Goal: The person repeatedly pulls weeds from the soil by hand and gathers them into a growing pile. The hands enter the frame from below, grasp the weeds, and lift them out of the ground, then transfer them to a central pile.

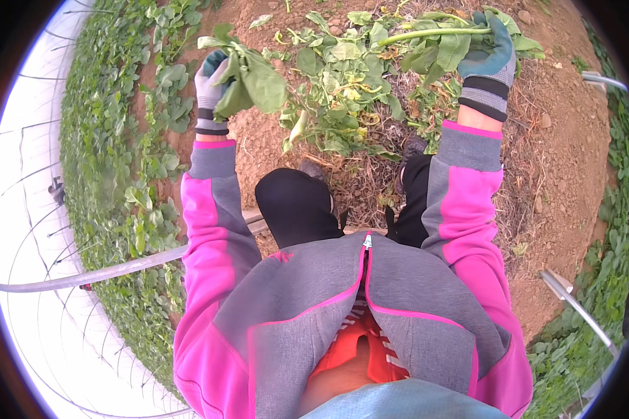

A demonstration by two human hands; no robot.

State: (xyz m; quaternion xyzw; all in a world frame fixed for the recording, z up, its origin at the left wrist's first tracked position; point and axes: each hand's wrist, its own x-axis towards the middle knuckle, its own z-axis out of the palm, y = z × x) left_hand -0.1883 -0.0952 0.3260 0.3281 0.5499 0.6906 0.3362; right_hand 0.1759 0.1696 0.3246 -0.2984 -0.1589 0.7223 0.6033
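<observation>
Both of my hands wear grey and teal work gloves with black-striped cuffs. At the upper left, my left hand [215,73] grips some broad green leaves [262,84], which droop toward the right and hide part of the fingers. My right hand [490,52], at the upper right, is closed around a leafy green stalk [435,34] that points left, its leaves hanging below the glove. Between the hands, a heap of cut leaves [346,78], green with some yellowing ones, lies on dry plant litter in front of my feet.
Dense leafy plants [110,131] grow along the left, with another green row [571,366] at the lower right. Metal tubes [110,272] cross at the left and stand at the right [576,304]. Brown soil [571,183] and dry straw [519,146] surround my shoes.
</observation>
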